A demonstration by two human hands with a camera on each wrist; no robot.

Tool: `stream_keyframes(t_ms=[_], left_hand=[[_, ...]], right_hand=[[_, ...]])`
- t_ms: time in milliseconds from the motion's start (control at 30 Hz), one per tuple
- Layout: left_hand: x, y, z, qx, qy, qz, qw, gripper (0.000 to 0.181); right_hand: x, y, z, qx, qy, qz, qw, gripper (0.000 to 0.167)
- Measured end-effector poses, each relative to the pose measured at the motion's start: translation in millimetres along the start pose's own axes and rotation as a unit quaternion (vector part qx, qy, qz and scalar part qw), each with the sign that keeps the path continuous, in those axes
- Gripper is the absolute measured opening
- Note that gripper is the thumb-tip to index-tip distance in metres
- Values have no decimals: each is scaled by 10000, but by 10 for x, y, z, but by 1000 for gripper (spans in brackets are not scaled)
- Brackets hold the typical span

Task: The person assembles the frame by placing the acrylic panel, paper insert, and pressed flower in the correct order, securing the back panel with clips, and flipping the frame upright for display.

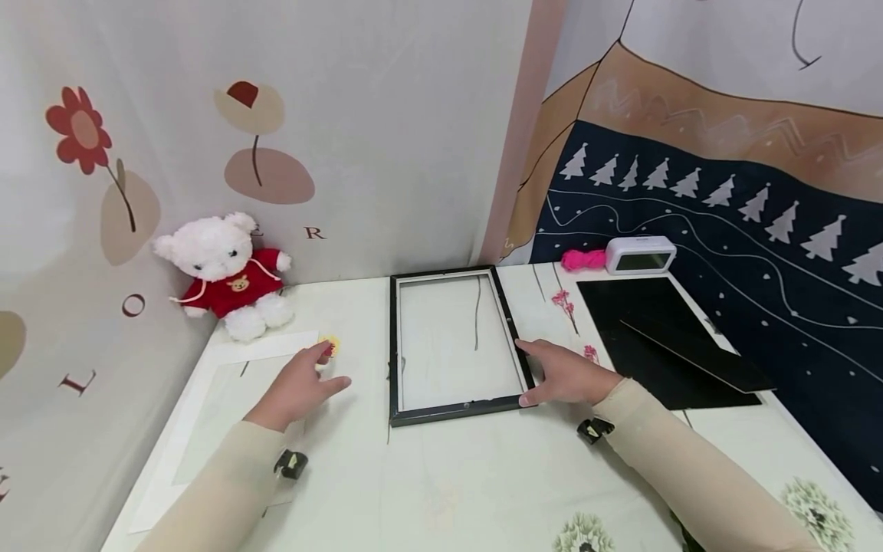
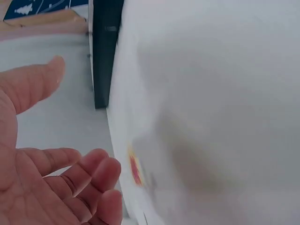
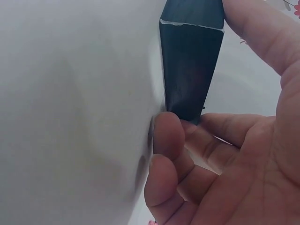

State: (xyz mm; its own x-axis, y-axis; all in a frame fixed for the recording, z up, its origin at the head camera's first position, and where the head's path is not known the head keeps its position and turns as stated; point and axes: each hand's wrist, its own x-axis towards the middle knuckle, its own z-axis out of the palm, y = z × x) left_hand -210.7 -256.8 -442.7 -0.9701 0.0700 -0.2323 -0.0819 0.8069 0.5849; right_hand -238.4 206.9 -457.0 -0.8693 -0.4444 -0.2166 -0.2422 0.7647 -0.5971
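Note:
A black picture frame (image 1: pixel 465 406) with a pale inner border lies on the table. At its right side, my right hand (image 1: pixel 569 373) grips the near corner. The right wrist view shows the thumb on the dark frame edge (image 3: pixel 191 70) and the fingers bent against its end, close to the tabletop. Left of the frame and apart from it, my left hand (image 1: pixel 298 386) hovers with thumb and fingers spread, holding nothing. Beyond its fingertips sits a small yellow and red flower-like piece (image 1: pixel 333 345). A clear sheet (image 1: pixel 214 406) and white paper (image 1: pixel 155 491) lie beside the left forearm.
A white plush bear (image 1: pixel 237 295) in a red top sits at the back left. On the right lie a black board (image 1: pixel 621 307), a narrower dark piece (image 1: pixel 697 353) across it, and pink flower sprigs (image 1: pixel 564 303). Behind stand a white clock (image 1: pixel 641 254) and a pink bundle (image 1: pixel 582 260).

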Motion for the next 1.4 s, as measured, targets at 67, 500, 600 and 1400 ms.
stream_keyframes(t_ms=[67,500,600,1400], left_hand=[[-49,-88,-42,89,6,-125,9999,97],[-203,-364,-142,625,63,-473,9969,91],[-215,-398,-160,667,83,-491,9965,92],[-451,-1339,-892,843,485,-940,9908,103]], right_hand=[[-3,-1,-1,-4,-9,19,10000,109],[-19,-23,-21,-90,-3,-97,9999,108],[-18,-22,-19,-51,-2,-70,10000,108],[-25,-45,-21,45,-21,84,10000,108]])
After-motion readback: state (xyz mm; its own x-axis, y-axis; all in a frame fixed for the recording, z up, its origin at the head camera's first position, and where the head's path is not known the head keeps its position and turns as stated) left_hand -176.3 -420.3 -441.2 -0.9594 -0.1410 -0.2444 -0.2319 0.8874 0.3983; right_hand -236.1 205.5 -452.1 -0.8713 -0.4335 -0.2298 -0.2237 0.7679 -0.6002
